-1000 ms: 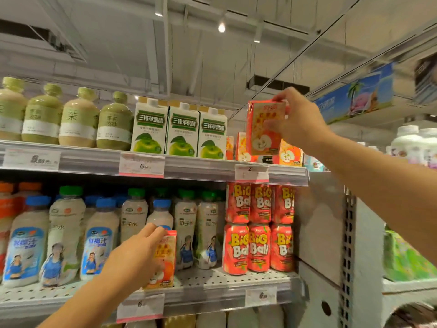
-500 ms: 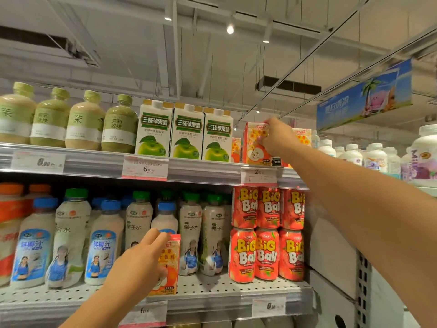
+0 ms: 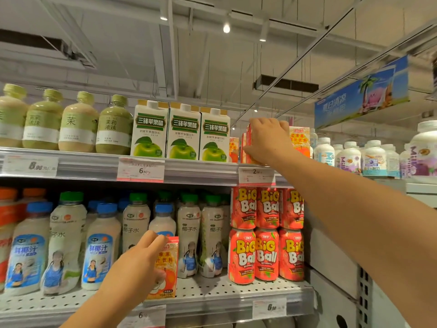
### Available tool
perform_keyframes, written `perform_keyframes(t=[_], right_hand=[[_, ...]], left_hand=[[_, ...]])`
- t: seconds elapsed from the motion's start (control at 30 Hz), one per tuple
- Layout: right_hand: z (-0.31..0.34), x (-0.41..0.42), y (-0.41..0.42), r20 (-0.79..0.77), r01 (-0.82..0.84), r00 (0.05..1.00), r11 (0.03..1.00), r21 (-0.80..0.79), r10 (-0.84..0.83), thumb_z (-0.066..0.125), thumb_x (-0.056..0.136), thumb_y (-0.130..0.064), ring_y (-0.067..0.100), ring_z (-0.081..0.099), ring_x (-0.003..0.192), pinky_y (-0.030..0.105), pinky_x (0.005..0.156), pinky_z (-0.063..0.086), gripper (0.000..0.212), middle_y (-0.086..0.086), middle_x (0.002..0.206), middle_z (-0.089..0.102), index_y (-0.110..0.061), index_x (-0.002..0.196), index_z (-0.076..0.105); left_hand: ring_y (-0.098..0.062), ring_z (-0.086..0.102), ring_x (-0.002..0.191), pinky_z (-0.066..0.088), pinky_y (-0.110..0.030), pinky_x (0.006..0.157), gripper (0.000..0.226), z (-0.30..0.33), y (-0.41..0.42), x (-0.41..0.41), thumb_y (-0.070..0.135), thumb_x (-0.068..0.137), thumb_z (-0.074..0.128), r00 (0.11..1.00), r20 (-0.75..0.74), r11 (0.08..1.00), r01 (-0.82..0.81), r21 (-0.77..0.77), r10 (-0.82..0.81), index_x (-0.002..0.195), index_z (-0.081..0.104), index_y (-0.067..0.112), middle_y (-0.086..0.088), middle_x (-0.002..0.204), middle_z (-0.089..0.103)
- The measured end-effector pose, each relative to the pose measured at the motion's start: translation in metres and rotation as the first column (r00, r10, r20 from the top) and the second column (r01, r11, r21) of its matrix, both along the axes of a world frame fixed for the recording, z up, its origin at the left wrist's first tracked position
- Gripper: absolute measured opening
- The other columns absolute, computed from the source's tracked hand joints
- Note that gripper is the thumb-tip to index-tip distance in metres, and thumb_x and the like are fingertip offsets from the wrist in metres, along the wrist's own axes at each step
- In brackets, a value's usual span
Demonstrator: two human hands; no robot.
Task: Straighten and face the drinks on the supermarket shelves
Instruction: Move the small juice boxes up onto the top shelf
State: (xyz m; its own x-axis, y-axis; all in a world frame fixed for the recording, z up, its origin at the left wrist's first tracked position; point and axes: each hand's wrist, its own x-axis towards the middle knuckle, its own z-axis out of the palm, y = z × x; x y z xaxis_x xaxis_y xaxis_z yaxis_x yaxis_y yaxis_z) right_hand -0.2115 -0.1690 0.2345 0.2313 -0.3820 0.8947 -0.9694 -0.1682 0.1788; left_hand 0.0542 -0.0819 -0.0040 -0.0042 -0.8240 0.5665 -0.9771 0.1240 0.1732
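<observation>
Cartons matter here: the right hand (image 3: 268,139) clamps an upright red-orange carton (image 3: 248,147) on the top shelf (image 3: 94,165) beside green apple cartons (image 3: 183,132), while the left hand (image 3: 136,268) grips a matching upright carton (image 3: 166,268) on the lower shelf (image 3: 224,292) among white bottles (image 3: 189,235).

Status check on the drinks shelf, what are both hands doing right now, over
Right hand grips a carton on the top shelf. Left hand holds an orange carton among the bottles below. Nothing blocking.
</observation>
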Motion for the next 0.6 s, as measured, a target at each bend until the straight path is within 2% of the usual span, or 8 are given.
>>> perform_keyframes(t=[0.17, 0.3, 0.37, 0.5, 0.6], right_hand=[[0.004, -0.02, -0.001, 0.008, 0.006, 1.0, 0.998, 0.065, -0.006, 0.067, 0.082, -0.049, 0.03, 0.04, 0.133, 0.054, 0.113, 0.018, 0.073, 0.004, 0.142, 0.049, -0.022, 0.143, 0.038], [0.002, -0.026, -0.002, 0.054, -0.064, 0.997, 0.991, 0.117, 0.058, 0.072, 0.082, -0.043, 0.031, 0.035, 0.134, 0.051, 0.107, 0.034, 0.077, 0.007, 0.145, 0.044, -0.019, 0.145, 0.035], [0.0, -0.026, -0.002, 0.061, -0.081, 0.995, 0.992, 0.102, 0.075, 0.072, 0.082, -0.043, 0.031, 0.035, 0.134, 0.05, 0.107, 0.036, 0.077, 0.007, 0.146, 0.044, -0.018, 0.145, 0.035], [-0.005, -0.025, 0.001, 0.055, -0.06, 0.997, 0.991, 0.116, 0.054, 0.066, 0.086, -0.049, 0.031, 0.025, 0.142, 0.05, 0.115, 0.026, 0.079, 0.009, 0.153, 0.034, -0.018, 0.148, 0.029], [-0.026, -0.012, 0.017, 0.019, -0.117, 0.993, 0.993, -0.008, 0.117, 0.06, 0.091, -0.043, 0.033, 0.015, 0.146, 0.049, 0.119, 0.015, 0.068, 0.015, 0.157, 0.025, -0.014, 0.147, 0.034]], left_hand=[[-0.001, 0.046, 0.062, 0.031, -0.014, 0.047, 0.043, 0.001, 0.002, -0.002, 0.032, 0.085, 0.069, 1.0, -0.011, 1.0, 0.004, 0.005, -0.004, 0.112, 0.037, 0.034, 0.019, 0.103, 0.025], [-0.003, 0.05, 0.07, 0.033, -0.012, 0.051, 0.046, 0.0, 0.001, -0.001, 0.03, 0.086, 0.068, 0.999, -0.034, 1.0, 0.03, -0.001, -0.03, 0.12, 0.039, 0.032, 0.02, 0.111, 0.027], [-0.003, 0.052, 0.074, 0.038, -0.012, 0.054, 0.048, -0.001, 0.001, 0.0, 0.03, 0.086, 0.069, 0.996, -0.075, 0.998, 0.054, -0.012, -0.054, 0.123, 0.038, 0.033, 0.02, 0.121, 0.028], [-0.003, 0.058, 0.085, 0.054, -0.02, 0.069, 0.055, -0.006, -0.001, 0.001, 0.023, 0.085, 0.07, 0.972, -0.213, 0.995, 0.098, -0.025, -0.101, 0.127, 0.037, 0.033, 0.021, 0.135, 0.019], [-0.005, 0.058, 0.089, 0.056, -0.023, 0.069, 0.057, -0.009, -0.003, 0.002, 0.016, 0.082, 0.073, 0.942, -0.304, 0.989, 0.134, -0.056, -0.145, 0.125, 0.041, 0.034, 0.023, 0.133, 0.022]])
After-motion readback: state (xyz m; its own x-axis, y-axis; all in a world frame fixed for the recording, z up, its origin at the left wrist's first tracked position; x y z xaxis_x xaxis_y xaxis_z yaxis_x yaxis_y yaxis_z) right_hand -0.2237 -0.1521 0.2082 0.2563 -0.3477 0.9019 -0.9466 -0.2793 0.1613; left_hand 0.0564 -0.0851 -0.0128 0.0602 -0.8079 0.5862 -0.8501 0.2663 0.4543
